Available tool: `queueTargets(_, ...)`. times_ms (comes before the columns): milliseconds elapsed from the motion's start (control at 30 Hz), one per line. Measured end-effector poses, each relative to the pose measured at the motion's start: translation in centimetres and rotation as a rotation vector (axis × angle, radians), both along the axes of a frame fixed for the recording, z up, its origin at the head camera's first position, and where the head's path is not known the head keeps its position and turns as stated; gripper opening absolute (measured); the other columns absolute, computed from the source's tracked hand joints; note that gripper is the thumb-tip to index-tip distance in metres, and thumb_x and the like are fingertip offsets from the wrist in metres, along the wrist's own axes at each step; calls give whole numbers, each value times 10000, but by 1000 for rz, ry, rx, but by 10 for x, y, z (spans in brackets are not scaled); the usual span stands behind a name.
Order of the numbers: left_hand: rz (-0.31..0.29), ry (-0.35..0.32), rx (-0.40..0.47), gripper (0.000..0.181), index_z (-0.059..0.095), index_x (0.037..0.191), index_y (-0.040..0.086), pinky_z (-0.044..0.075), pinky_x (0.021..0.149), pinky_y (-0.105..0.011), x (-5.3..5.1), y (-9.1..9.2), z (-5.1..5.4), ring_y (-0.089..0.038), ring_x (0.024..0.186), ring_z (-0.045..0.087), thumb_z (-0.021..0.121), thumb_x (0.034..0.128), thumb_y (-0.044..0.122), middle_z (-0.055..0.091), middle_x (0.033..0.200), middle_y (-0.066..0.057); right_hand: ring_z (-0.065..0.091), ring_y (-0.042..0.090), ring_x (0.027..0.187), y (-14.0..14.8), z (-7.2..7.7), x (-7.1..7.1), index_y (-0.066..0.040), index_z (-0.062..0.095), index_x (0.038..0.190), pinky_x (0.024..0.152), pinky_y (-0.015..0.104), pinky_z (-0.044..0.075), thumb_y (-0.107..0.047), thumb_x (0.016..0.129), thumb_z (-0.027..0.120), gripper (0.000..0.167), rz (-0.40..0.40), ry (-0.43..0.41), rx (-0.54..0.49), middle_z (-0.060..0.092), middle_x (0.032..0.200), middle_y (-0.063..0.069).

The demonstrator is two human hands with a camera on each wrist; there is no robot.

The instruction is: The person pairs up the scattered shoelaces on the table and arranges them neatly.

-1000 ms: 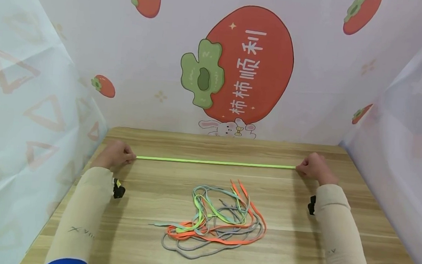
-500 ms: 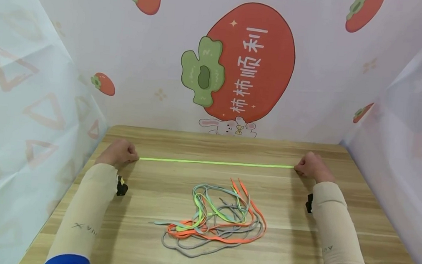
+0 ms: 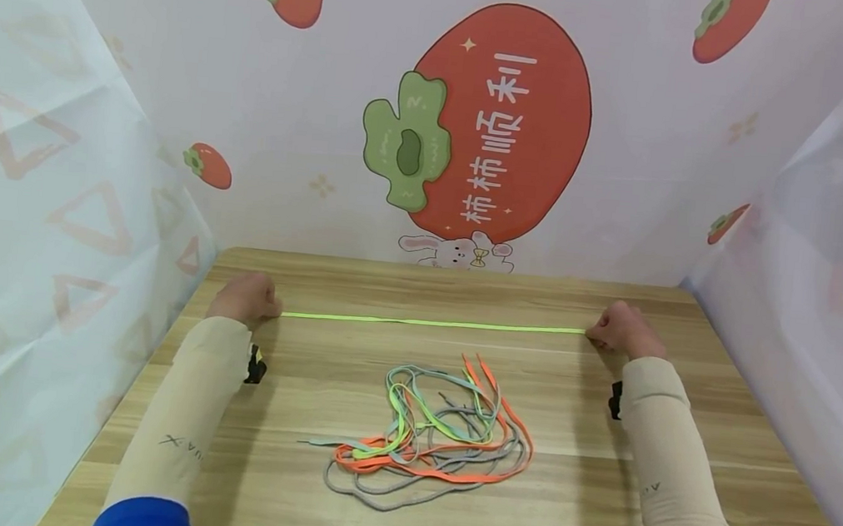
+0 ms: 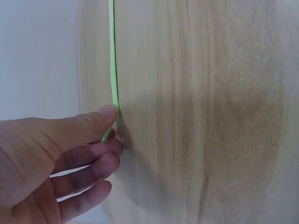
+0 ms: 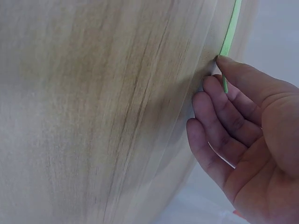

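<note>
A yellow-green lace point(image 3: 431, 323) lies nearly straight across the far part of the wooden table. At its left end, my left hand point(image 3: 247, 298) pinches it between thumb and forefinger; in the left wrist view the lace point(image 4: 113, 60) runs up from the thumb tip, with a short tail below. My right hand point(image 3: 625, 329) pinches the other end, and the right wrist view has a short tail of the lace point(image 5: 230, 35) under the thumb. Nearer the front, a tangled pile has orange point(image 3: 520, 426), grey point(image 3: 381, 508) and yellow-green laces.
The wooden table point(image 3: 310, 504) meets a back wall point(image 3: 291, 118) printed with persimmons. White sheets hang at the left point(image 3: 26, 220) and right point(image 3: 822, 331) sides. The tangled laces occupy the table's middle, between my forearms.
My left hand has shifted slightly to the right, still pinching the lace end. My right hand has moved very slightly left. The tangled pile has kept its shape.
</note>
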State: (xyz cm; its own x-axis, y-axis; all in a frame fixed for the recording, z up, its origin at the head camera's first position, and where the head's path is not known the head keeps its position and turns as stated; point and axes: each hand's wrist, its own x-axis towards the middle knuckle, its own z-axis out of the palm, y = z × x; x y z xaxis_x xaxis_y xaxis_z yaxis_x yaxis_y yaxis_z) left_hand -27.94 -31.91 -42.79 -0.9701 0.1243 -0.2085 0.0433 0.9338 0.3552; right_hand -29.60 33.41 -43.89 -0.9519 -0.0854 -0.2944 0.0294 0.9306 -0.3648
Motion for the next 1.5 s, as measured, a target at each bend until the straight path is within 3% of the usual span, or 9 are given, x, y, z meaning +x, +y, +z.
queueTargets(233, 19, 12, -43, 430, 349, 554, 187, 250, 500, -288, 3, 2, 1, -117, 538, 234, 625, 863, 73, 247, 562, 68, 582, 151, 641, 2, 3, 2, -51, 703, 709, 654, 308, 483, -241, 989, 706, 338, -22, -17, 5, 719, 723, 53)
queueTargets(400, 16, 20, -61, 462, 351, 557, 187, 262, 487, -283, 5, -1, 2, -102, 527, 241, 631, 915, 100, 250, 563, 74, 467, 119, 568, 6, 8, 3, -126, 574, 597, 602, 304, 429, -278, 976, 713, 431, -19, -40, 11, 589, 595, -29)
queueTargets(567, 27, 27, -88, 535, 350, 556, 184, 263, 498, -284, 8, -6, 9, -102, 538, 238, 695, 964, 162, 243, 566, 77, 392, 144, 609, 3, 18, 7, -132, 558, 599, 589, 322, 411, -310, 975, 731, 451, -7, -64, 37, 521, 625, 5)
queueTargets(867, -78, 158, -100, 585, 264, 581, 202, 222, 558, -277, 13, 8, 33, -97, 573, 181, 716, 941, 106, 173, 604, 79, 183, 103, 569, -25, 47, 10, -197, 320, 589, 559, 297, 261, -166, 980, 719, 559, 139, 101, 34, 219, 582, -66)
queueTargets(1000, -131, 168, -152, 537, 314, 620, 183, 268, 581, -295, 17, 27, 43, -116, 587, 254, 732, 955, 146, 224, 625, 67, 427, 154, 591, -43, 58, 15, -99, 543, 657, 612, 364, 438, -185, 975, 721, 374, 191, 164, 70, 503, 646, 39)
queueTargets(1100, -178, 188, -179, 465, 392, 650, 151, 287, 580, -304, 23, 42, 46, -131, 606, 298, 742, 957, 149, 279, 645, 52, 657, 277, 788, -59, 64, 23, 26, 738, 963, 777, 477, 570, -199, 977, 738, 225, 230, 195, 81, 726, 931, 189)
queueTargets(1167, -219, 220, -176, 380, 490, 683, 114, 332, 581, -321, 28, 53, 48, -145, 615, 358, 764, 944, 144, 383, 651, 29, 677, 307, 846, -71, 66, 29, 53, 743, 1113, 837, 508, 572, -190, 971, 756, 282, 255, 211, 67, 740, 1001, 222)
queueTargets(1300, -312, 305, -165, 162, 700, 851, 22, 526, 660, -408, 42, 75, 49, -206, 694, 601, 793, 920, 136, 699, 802, -79, 665, 295, 856, -97, 70, 39, 62, 735, 1143, 861, 511, 576, -167, 956, 782, 299, 318, 239, 32, 740, 992, 189)
queueTargets(1500, -447, 350, -71, 165, 759, 1018, -18, 617, 812, -459, 65, 109, 48, -267, 862, 745, 807, 918, 106, 791, 990, -158, 730, 340, 1038, -137, 79, 56, 45, 737, 1203, 931, 509, 600, -177, 945, 806, 347, 418, 272, 28, 763, 1151, 219)
